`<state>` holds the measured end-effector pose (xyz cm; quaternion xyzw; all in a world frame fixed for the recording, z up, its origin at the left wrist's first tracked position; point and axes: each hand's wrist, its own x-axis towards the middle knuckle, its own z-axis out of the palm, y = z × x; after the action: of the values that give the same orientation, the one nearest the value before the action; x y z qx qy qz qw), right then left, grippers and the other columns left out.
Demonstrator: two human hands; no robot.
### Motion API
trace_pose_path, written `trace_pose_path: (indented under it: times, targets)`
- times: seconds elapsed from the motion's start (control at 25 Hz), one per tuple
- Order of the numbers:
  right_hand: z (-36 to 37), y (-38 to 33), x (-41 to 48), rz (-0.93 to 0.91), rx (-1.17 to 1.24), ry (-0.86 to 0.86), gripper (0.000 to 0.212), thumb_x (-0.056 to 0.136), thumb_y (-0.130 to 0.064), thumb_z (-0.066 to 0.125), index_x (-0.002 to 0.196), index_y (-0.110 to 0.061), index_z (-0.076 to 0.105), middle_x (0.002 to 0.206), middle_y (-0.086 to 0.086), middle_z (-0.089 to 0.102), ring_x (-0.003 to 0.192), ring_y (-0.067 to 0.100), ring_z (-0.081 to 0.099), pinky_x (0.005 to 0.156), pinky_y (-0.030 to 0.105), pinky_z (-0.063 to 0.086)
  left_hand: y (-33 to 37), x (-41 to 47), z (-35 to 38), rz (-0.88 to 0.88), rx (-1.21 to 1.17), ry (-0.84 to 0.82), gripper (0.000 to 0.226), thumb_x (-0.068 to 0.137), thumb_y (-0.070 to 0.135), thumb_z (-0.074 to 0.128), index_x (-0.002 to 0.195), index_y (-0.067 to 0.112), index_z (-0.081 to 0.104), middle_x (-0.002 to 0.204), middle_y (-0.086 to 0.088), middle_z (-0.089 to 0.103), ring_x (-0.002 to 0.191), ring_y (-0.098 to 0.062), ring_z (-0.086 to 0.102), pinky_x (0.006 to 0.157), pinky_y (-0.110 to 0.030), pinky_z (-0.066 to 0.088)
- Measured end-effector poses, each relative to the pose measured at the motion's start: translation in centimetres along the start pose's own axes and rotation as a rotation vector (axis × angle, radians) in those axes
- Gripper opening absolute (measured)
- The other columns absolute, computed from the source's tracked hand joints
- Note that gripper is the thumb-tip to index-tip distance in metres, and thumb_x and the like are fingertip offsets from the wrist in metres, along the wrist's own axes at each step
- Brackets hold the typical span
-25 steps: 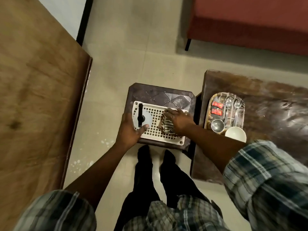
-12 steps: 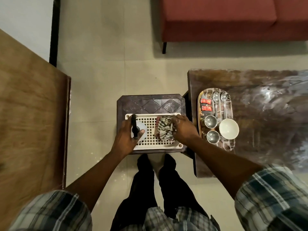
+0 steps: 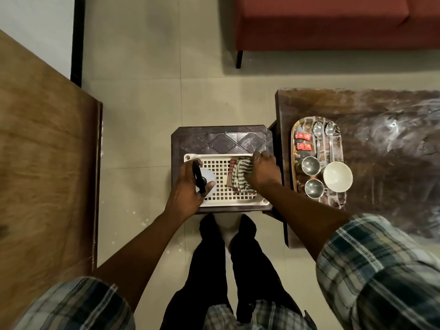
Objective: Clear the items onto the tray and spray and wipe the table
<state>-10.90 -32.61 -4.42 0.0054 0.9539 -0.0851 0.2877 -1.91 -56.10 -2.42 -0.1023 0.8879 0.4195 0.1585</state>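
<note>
A white perforated basket [image 3: 220, 201] sits on a dark plastic stool [image 3: 221, 141]. My left hand [image 3: 188, 189] grips a clear spray bottle with a black nozzle [image 3: 204, 179] at the basket's left end. My right hand [image 3: 262, 170] rests on a striped cloth [image 3: 239, 177] lying in the basket's right half; its fingers curl over the cloth's far edge. On the dark wet-looking table [image 3: 390, 163] to the right stands an oval tray [image 3: 339, 198] holding two steel cups [image 3: 310, 165], a white bowl [image 3: 337, 176], two spoons [image 3: 323, 134] and red sachets [image 3: 302, 141].
A large wooden tabletop [image 3: 42, 163] fills the left side. A red sofa [image 3: 333, 20] stands at the back right. Tiled floor lies between the furniture, and my legs stand just before the stool.
The view has shifted, so the stool and tray now sit further right and nearer. My right hand has slid to the cloth's right side. My left hand still holds the bottle.
</note>
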Motion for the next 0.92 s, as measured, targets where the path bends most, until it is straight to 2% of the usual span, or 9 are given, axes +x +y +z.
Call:
trace_pose_path:
  times: [0.12,0.24,0.4,0.52,0.64,0.72,0.84,0.92]
  targets:
    - [0.6,-1.2,0.1,0.161,0.211,0.004,0.073,0.087,-0.008,0.075,0.149,-0.008,0.037,0.15,0.023,0.042,0.136,0.038,0.052,0.11,0.047,0.053,0.2,-0.2,0.3,-0.009,-0.003,0.018,0.069,0.096,0.041,0.077,0.151,0.016,0.044,0.146,-0.009,0.052,0.126,-0.032,0.061,0.105,-0.048,0.053]
    - [0.4,-1.7,0.1,0.247,0.375,0.091,0.061,0.087,0.001,0.07,0.139,-0.007,0.041,0.145,0.021,0.045,0.126,0.038,0.058,0.104,0.045,0.056,0.4,-0.2,0.5,-0.019,-0.018,0.022,0.068,0.096,0.037,0.077,0.151,0.015,0.044,0.142,-0.01,0.054,0.124,-0.033,0.062,0.105,-0.049,0.054]
    - [0.8,-1.2,-1.6,0.22,0.34,0.163,0.041,0.09,-0.003,0.065,0.13,-0.01,0.056,0.135,0.013,0.055,0.118,0.034,0.063,0.09,0.036,0.057,0.7,-0.2,0.6,-0.019,-0.026,0.028,0.067,0.096,0.033,0.078,0.151,0.014,0.044,0.146,-0.01,0.053,0.128,-0.032,0.06,0.108,-0.046,0.052]
    - [1.1,-1.0,-2.6,0.099,0.285,0.228,0.035,0.09,-0.01,0.068,0.124,-0.016,0.059,0.126,0.006,0.065,0.121,0.03,0.063,0.097,0.04,0.055,0.8,-0.1,0.8,-0.027,-0.032,0.037,0.065,0.097,0.033,0.077,0.15,0.015,0.044,0.142,-0.013,0.056,0.118,-0.027,0.063,0.106,-0.044,0.053]
    - [1.2,-1.1,-3.1,0.06,0.404,0.088,0.042,0.09,-0.021,0.075,0.131,-0.019,0.069,0.129,0.004,0.072,0.119,0.027,0.068,0.098,0.04,0.06,0.8,-0.2,0.7,-0.038,-0.038,0.015,0.062,0.098,0.037,0.074,0.147,0.017,0.042,0.128,-0.018,0.063,0.104,-0.026,0.067,0.099,-0.046,0.056]
    - [0.9,-1.0,-3.1,0.1,0.587,0.051,0.042,0.091,-0.022,0.078,0.133,-0.018,0.071,0.127,0.003,0.073,0.111,0.025,0.072,0.093,0.036,0.062,1.2,0.2,0.3,-0.06,-0.028,-0.006,0.062,0.098,0.042,0.072,0.146,0.02,0.04,0.129,-0.019,0.064,0.11,-0.031,0.067,0.1,-0.046,0.055]
    - [-0.7,-0.6,-4.0,0.209,1.128,0.016,0.043,0.093,-0.016,0.08,0.134,-0.012,0.067,0.121,0.007,0.075,0.108,0.029,0.075,0.09,0.043,0.065,2.9,0.3,0.0,-0.026,-0.039,0.003,0.057,0.102,0.048,0.065,0.146,0.019,0.043,0.137,-0.012,0.062,0.122,-0.03,0.064,0.106,-0.046,0.052]
    - [-2.8,0.3,-5.5,0.291,1.477,-0.018,0.042,0.094,-0.014,0.079,0.133,-0.012,0.065,0.115,0.008,0.079,0.105,0.03,0.078,0.083,0.041,0.067,5.1,0.1,-0.2,0.05,-0.038,0.014,0.055,0.104,0.053,0.058,0.145,0.018,0.048,0.137,-0.004,0.061,0.125,-0.025,0.062,0.106,-0.044,0.051]
